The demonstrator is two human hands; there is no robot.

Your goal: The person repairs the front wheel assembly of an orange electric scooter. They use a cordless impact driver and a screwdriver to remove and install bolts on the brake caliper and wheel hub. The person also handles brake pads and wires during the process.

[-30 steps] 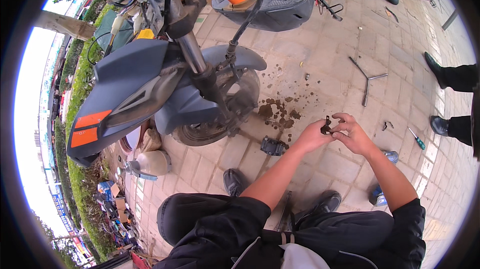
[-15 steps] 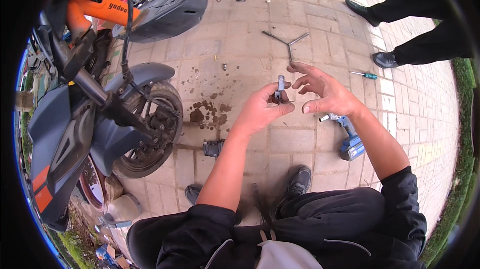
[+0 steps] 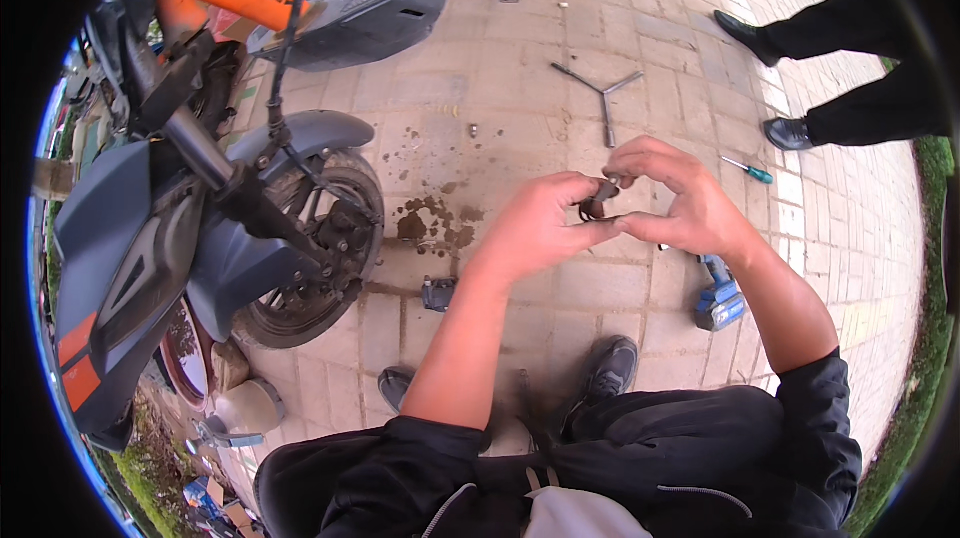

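Above the paving in front of me, my left hand [image 3: 540, 223] is closed, pinching a small dark metal piece [image 3: 600, 200] between thumb and fingers. Its exact kind is partly hidden by the fingers. My right hand [image 3: 680, 200] curls in from the other side, its fingertips at the piece's upper end and its thumb meeting the left thumb. Below and left of my left hand, a black blocky part resembling a brake caliper [image 3: 437, 293] lies on the ground.
An orange and grey motorbike [image 3: 130, 268] stands at left, its front wheel [image 3: 320, 248] beside damp stains. Far ahead lies a three-armed wrench [image 3: 605, 93]. A blue cordless power tool [image 3: 718, 298] and a green-handled screwdriver [image 3: 748, 170] are at right. Another person's legs [image 3: 840, 28] stand at far right.
My right hand has closed in from apart and now meets the piece and the left thumb. The piece has turned in my left hand. The whole view has shifted slightly.
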